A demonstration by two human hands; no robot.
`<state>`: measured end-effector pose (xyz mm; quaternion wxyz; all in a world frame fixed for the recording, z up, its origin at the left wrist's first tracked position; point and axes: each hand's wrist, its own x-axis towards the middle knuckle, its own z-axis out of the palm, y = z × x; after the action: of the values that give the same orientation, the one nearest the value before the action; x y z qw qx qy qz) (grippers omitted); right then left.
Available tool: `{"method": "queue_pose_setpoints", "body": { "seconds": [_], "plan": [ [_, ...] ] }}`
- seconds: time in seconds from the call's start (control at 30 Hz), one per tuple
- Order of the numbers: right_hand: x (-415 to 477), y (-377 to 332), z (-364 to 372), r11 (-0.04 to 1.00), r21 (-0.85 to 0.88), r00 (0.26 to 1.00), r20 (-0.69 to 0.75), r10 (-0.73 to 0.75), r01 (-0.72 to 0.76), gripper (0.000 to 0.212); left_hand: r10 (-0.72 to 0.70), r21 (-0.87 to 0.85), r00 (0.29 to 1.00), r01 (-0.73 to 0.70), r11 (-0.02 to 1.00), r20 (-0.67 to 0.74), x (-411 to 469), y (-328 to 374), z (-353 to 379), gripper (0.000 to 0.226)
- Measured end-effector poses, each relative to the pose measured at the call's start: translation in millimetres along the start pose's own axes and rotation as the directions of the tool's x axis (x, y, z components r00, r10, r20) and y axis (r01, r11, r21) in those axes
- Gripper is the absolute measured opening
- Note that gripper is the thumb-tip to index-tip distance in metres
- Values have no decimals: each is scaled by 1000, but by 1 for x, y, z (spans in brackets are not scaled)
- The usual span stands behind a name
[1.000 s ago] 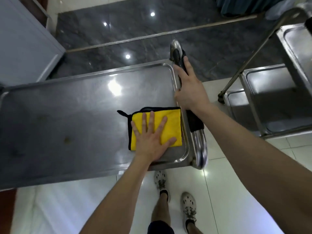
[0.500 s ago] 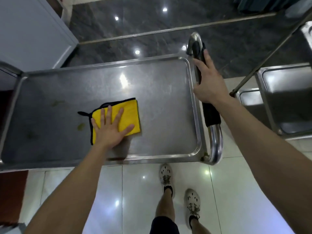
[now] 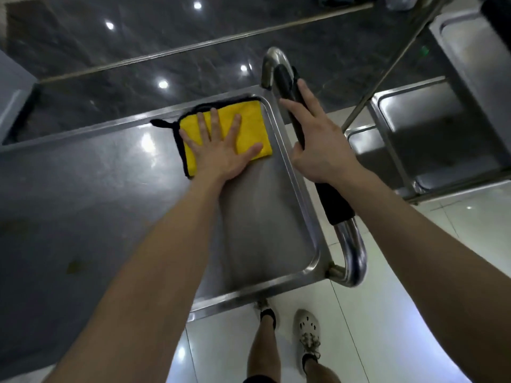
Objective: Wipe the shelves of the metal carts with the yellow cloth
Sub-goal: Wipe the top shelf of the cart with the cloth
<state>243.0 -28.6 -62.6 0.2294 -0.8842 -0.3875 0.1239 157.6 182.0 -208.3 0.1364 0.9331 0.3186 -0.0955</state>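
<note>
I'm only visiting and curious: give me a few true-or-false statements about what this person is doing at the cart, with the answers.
1. The left hand presses flat, fingers spread, on the yellow cloth. True.
2. The cloth lies at the near edge of the shelf, just above the person's feet. False: it sits in the far corner, at the handle end.
3. The right hand holds the black-padded handle. True.
4. The cloth is bunched into a ball. False: it lies folded flat on the metal.
5. A second metal cart stands to the right. True.
</note>
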Motion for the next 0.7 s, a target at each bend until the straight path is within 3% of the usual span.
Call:
{"method": "queue_pose_setpoints", "body": {
  "seconds": [0.13, 0.27, 0.4, 0.53, 0.6, 0.7],
  "plan": [
    [0, -1, -5, 1000, 22, 1000, 1, 13, -13, 85, 167, 51, 986, -165, 985, -27, -71, 34, 33, 103],
    [-3, -2, -8, 998, 48, 999, 12, 31, -31, 79, 248, 67, 967, -244, 968, -61, -163, 7, 58, 96],
    [-4, -6, -9, 995, -91, 999, 11, 39, -38, 71, 155, 82, 987, -151, 985, -43, -252, -41, 68, 96],
    [-9, -18, -8, 881, -468, 993, -42, -108, 76, 69, -76, 56, 995, 72, 996, 60, -295, -91, 56, 97],
    [-14, -30, -5, 784, -607, 982, -28, -187, 132, 64, -72, 27, 991, 70, 997, 110, -300, -103, 47, 97],
    [-39, -61, 5, 802, -583, 977, -64, -204, 130, 54, -8, -39, 993, 12, 999, 118, -308, -116, 31, 89]
  ]
}}
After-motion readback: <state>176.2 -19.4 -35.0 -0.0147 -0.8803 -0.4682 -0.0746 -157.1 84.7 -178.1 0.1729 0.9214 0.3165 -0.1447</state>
